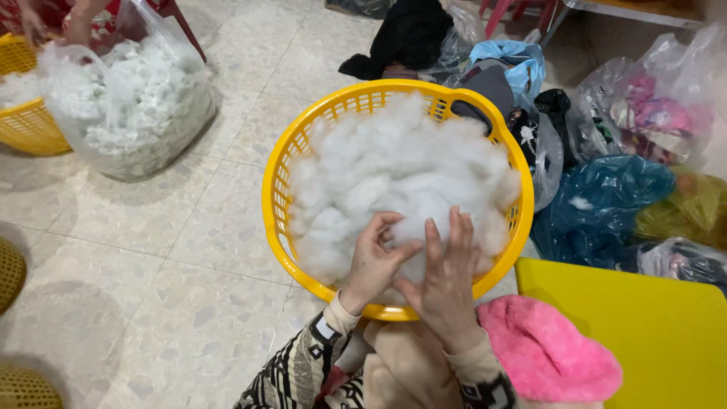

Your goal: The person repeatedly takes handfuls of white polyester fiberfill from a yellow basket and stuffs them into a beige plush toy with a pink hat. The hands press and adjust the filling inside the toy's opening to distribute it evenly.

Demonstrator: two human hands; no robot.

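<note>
Down on a pale speckled tile floor [151, 250] we go, grout lines running diagonally, and it is a crowded room: plastic bags of cloth heaped along the right, a blue bag [598, 204] in the thick of them, a yellow table [651, 326] corner poking in at lower right with a pink fluffy piece [549, 352] just beside it.

Centre stage, a round yellow basket [276, 197] tilted towards the camera, piled with white stuffing [394, 167] that mounds above the rim.

Left hand [372, 261] is in at the near edge of the pile, fingers curled, thumb and forefinger pinching a tuft of the stuffing — a closed grip on the fluff. Right hand [447, 276] lies just beside it, fingers spread long and flat against the stuffing, pressing rather than clutching, so that grip is loose and released. The two thumbs nearly meet over the basket's near rim. Patterned sleeves come up from the bottom of the view, wrists bent upward.

Top left, another person's hands [53, 26] work at a big clear bag [129, 98] full of more white stuffing, a second yellow basket [23, 125] touching it (only part of that one shows).

Room to move? Open floor lies to the left of the basket, well apart from the clear bag; the right side is hemmed in, bags pressing close to the basket's rim.
</note>
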